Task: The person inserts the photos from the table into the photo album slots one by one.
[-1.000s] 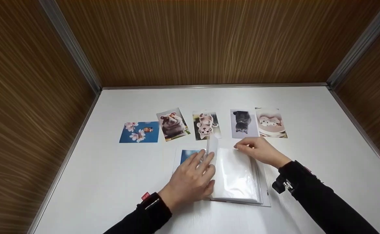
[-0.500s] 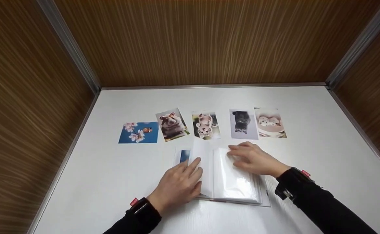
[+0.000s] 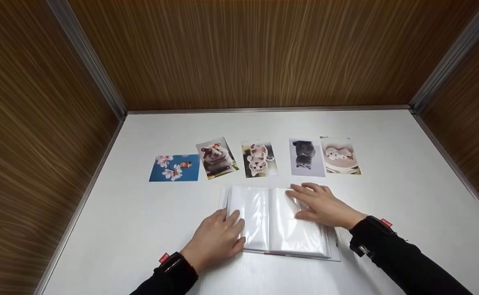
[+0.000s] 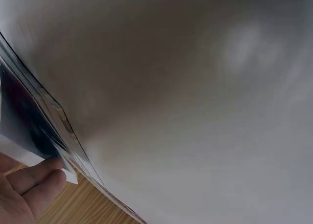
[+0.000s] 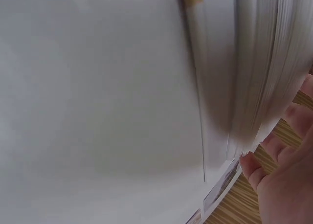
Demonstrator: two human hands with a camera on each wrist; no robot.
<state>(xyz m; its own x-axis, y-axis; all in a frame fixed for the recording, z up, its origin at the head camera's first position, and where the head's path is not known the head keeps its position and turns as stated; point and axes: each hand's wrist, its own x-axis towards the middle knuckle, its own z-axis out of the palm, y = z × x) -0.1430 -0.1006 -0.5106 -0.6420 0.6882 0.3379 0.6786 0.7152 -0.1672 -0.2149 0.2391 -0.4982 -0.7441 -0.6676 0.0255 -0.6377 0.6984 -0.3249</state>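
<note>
A photo album (image 3: pixel 256 229) lies spread on the white table, its facing pages showing clear, glossy sleeves with no picture in them. My left hand (image 3: pixel 217 237) rests on the outer edge of the left page, fingers loosely bent over it. In the left wrist view, its fingertips (image 4: pixel 54 177) touch a page edge beside a dark blue picture (image 4: pixel 22 114). On the upper part of the right page my right hand (image 3: pixel 325 207) lies with fingers spread. The right wrist view shows its fingers (image 5: pixel 276 148) by the album's thick stack of page edges (image 5: pixel 259 62).
Beyond the album several photos lie in a row: blossoms on blue (image 3: pixel 175 168), a hamster (image 3: pixel 217 158), a pale kitten (image 3: pixel 259 159), a grey kitten (image 3: pixel 307 157) and two small white animals (image 3: pixel 340 155). Wood-grain panels (image 3: pixel 239 53) border the table at the back and sides.
The left hand has brought a page over to the left and down, covering the blue picture. My right hand has moved from the top edge onto the right page, fingers spreading.
</note>
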